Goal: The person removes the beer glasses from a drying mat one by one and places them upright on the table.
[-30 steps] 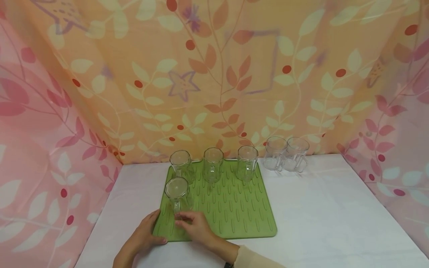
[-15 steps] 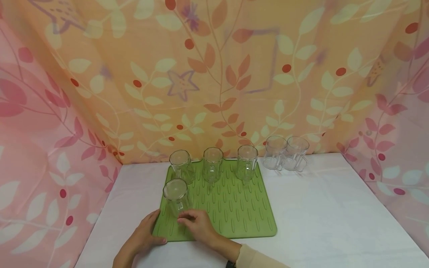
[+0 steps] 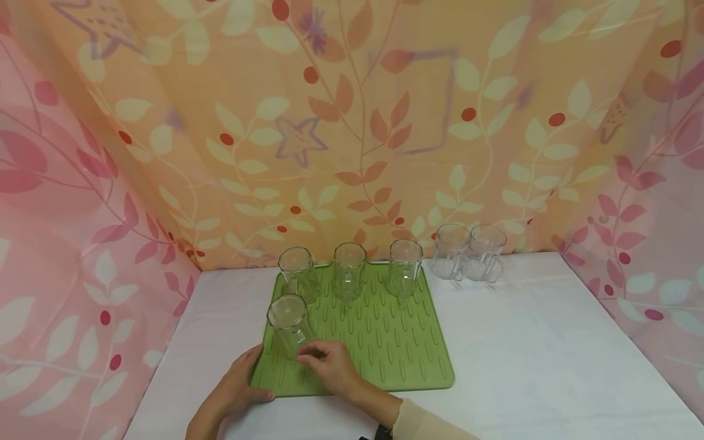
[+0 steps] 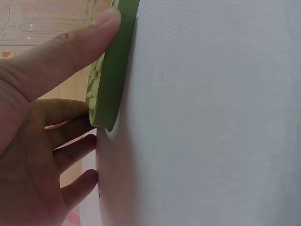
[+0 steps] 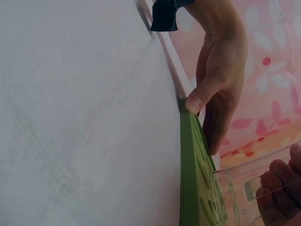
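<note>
On the green drying mat (image 3: pixel 385 342) stands a clear glass mug (image 3: pixel 288 315), apparently upside down, near the front left. My right hand (image 3: pixel 330 366) pinches its handle, which points front right; the right wrist view shows the curled fingers (image 5: pixel 277 188) at the handle. My left hand (image 3: pixel 233 385) rests at the mat's front left corner. Its thumb (image 4: pixel 70 52) presses the front edge, and the other fingers, fairly straight, lie along the left side. Along the mat's back stand a left mug (image 3: pixel 297 272), a middle mug (image 3: pixel 349 272) and a right mug (image 3: pixel 406 269).
Right of the mat, two more glass mugs stand upright side by side, a nearer-mat one (image 3: pixel 451 253) and an outer one (image 3: pixel 485 253). White cloth covers the table (image 3: pixel 539 354). Patterned fabric (image 3: pixel 352 122) hangs behind and at both sides.
The mug at the front left has turned, its handle swinging from the front toward the right. My right hand has moved slightly right with the handle. My left hand stays at the corner.
</note>
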Demonstrator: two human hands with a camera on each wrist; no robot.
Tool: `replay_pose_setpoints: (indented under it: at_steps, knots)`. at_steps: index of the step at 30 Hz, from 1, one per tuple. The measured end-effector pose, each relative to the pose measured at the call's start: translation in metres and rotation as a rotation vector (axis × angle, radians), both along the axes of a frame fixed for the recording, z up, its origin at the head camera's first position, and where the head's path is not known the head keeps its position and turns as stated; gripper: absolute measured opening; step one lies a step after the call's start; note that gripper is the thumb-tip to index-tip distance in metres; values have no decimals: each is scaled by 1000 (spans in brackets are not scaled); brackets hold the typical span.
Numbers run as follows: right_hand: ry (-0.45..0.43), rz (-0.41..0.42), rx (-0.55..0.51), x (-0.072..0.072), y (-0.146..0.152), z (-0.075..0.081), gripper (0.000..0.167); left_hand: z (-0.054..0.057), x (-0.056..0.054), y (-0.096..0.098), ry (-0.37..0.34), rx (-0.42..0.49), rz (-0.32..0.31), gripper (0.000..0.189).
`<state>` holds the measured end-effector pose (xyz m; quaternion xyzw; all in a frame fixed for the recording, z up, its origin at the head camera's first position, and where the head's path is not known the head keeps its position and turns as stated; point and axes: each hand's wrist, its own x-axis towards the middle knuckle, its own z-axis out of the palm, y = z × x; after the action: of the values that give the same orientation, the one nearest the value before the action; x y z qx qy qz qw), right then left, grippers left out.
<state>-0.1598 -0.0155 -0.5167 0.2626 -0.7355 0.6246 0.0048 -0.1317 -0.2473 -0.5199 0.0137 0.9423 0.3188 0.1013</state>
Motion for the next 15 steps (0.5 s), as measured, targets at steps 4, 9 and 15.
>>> replay_pose_setpoints:
  at_steps: [4, 9, 15]
  knots:
    - [31, -2, 9, -1, 2, -2, 15, 0, 1, 0, -10, -4, 4, 111]
    - [71, -11, 29, -4, 4, -1, 15, 1, 1, 2, -28, 0, 14, 111]
    - [109, -8, 56, -8, 10, 3, 15, 2, 0, 2, -36, -4, 19, 111]
